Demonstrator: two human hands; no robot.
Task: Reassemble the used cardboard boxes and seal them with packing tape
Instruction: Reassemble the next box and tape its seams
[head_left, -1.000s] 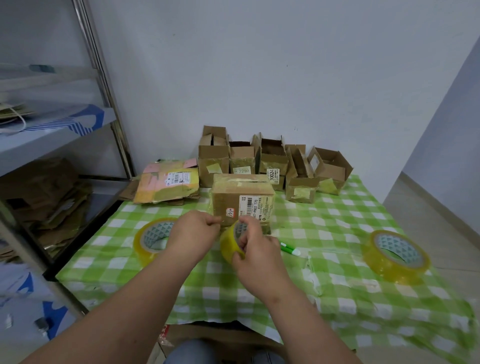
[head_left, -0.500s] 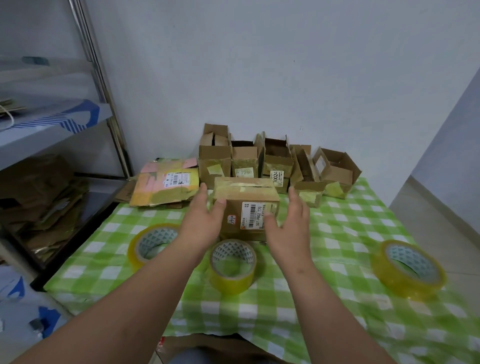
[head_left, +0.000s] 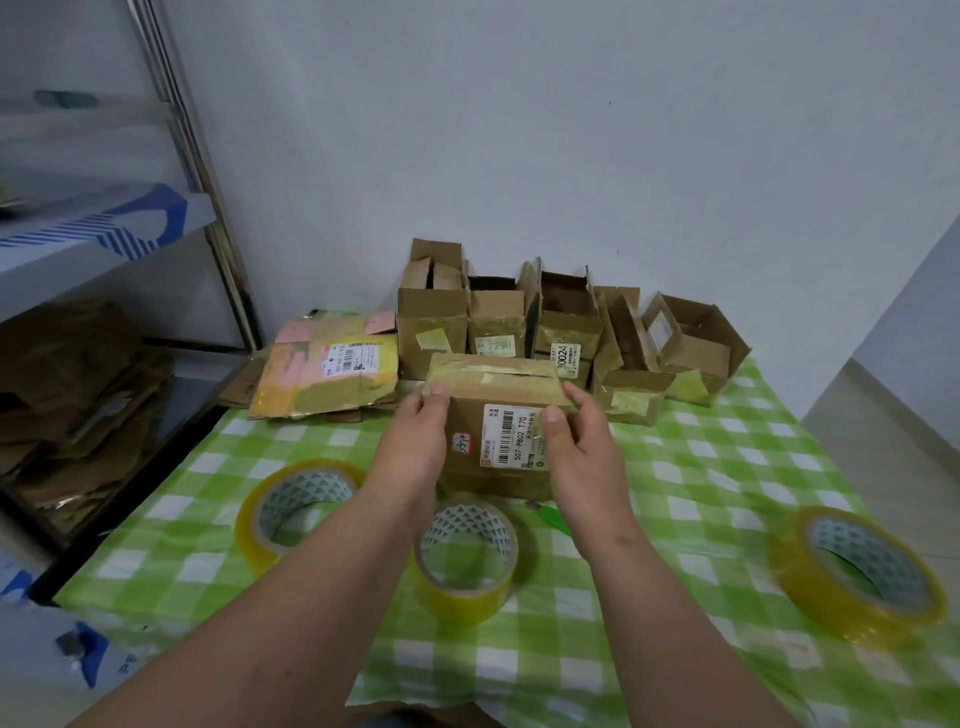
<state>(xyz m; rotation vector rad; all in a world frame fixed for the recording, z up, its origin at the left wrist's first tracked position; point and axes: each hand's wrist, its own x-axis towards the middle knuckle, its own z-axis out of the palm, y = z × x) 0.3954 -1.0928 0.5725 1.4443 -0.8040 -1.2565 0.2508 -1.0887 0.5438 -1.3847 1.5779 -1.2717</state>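
A closed brown cardboard box (head_left: 498, 415) with a white barcode label and old tape on top stands in the middle of the table. My left hand (head_left: 415, 447) grips its left side, thumb on the top edge. My right hand (head_left: 582, 452) holds its right side, thumb across the label. A yellow-tinted tape roll (head_left: 467, 556) lies flat just in front of the box, between my forearms. Two more tape rolls lie on the cloth, one at the left (head_left: 296, 509) and one at the far right (head_left: 857, 571).
Several open used boxes (head_left: 566, 322) stand in a row against the wall behind. A flattened box (head_left: 332, 374) with pink and yellow patches lies back left. A green tool (head_left: 553, 517) peeks out by my right wrist. A metal shelf (head_left: 104, 332) with cardboard stands left. The green checked tablecloth (head_left: 701, 493) covers the table.
My hands put the middle tape roll down on the cloth, then reached forward and took hold of both sides of the labelled box.
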